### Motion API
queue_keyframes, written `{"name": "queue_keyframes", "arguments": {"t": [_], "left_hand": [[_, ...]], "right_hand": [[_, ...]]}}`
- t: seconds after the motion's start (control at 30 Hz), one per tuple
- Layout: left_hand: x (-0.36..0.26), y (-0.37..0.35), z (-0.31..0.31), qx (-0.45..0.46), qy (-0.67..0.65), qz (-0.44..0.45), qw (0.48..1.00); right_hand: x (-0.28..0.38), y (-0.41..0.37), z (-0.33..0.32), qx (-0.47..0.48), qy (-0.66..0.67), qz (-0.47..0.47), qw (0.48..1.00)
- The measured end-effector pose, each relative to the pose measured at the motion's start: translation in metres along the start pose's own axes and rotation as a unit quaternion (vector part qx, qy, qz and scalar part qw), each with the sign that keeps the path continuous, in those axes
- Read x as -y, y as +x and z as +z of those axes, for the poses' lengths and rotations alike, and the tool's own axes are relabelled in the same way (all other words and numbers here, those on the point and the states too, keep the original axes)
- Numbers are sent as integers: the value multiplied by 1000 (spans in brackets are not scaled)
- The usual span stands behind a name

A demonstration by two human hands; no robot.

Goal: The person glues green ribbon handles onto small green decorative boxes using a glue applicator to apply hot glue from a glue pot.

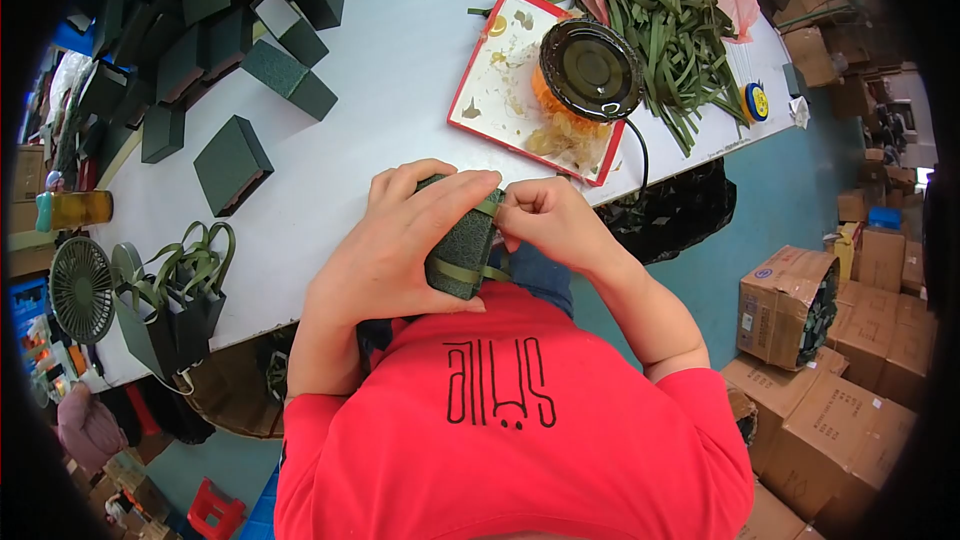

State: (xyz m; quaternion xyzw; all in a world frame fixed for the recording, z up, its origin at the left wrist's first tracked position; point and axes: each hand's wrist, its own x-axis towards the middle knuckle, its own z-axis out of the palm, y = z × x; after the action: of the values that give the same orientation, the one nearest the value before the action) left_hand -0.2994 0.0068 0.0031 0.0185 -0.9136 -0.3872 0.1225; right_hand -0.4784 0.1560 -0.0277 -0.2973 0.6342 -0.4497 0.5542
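Note:
My left hand grips a small dark green box from the left, fingers over its top and thumb low along its near side. Two bands of olive green ribbon cross the box, and a loose piece hangs near its lower right corner. At the box's upper right edge, my right hand is closed in a pinch on the ribbon there; its fingertips are partly hidden. The box is held over the table's front edge, close to my body.
Many dark green boxes lie at the left and back of the white table. A glue pot stands on a red-edged tray. Beyond it lies a ribbon pile. A fan stands left; cartons fill the right floor.

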Motion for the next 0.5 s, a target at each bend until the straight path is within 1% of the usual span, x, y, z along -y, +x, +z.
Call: {"name": "queue_keyframes", "arguments": {"t": [0.1,0.2,0.3,0.33,0.43,0.5], "left_hand": [[3,-2,4,-4,-7,-19,1000],[13,-8,5,-42,-80,-34,995],[17,-12,1,-50,-54,-28,997],[18,-12,0,-52,-53,-26,997],[17,-12,-1,-53,-51,-23,997],[14,-12,-2,-50,-46,-26,997]], "right_hand": [[-1,2,-2,20,-1,9,1000],[11,-5,-6,9,41,47,998],[-1,-11,-6,-98,41,-14,994],[-1,-14,-4,-131,-1,-71,989],[-8,-16,3,-179,-36,-147,972],[-9,-17,3,-164,-61,-111,978]]}}
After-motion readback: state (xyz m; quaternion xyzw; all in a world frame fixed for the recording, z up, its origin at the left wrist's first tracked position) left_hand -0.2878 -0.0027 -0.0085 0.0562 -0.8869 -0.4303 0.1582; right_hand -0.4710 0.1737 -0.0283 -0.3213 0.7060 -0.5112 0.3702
